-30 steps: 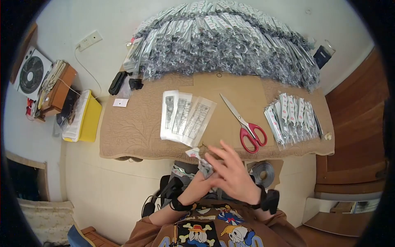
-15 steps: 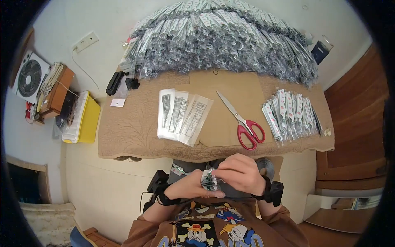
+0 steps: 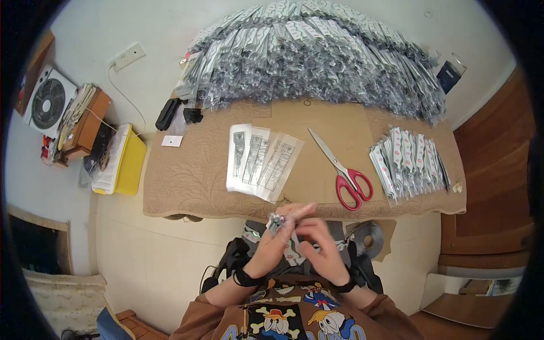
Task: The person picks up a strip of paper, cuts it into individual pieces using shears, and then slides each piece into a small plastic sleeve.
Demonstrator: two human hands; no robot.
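Above my lap, my left hand (image 3: 273,245) is closed around a small bunch of plastic-wrapped packets (image 3: 276,222) with white and green printed cards. Part of the bunch shows below the fingers, between the two hands, with a red print on white. My right hand (image 3: 323,252) is just beside it, its thumb and bent fingers apart and pointing at the left hand. I see nothing in it, though its fingertips are partly blurred. On the table ahead lie scissors (image 3: 352,184) with red handles and several clear printed sleeves (image 3: 258,164).
A big heap of similar packets (image 3: 306,62) covers the back of the table. A smaller pile (image 3: 408,164) lies at the right. Black cases (image 3: 168,114) sit at the left. A grey tape roll (image 3: 369,241) is beside my lap, and a yellow bin (image 3: 131,161) stands left.
My left hand has tilted upward and turned with the bunch. My right hand has come down and its fingers have spread from a pinch. The whole view has shifted slightly.
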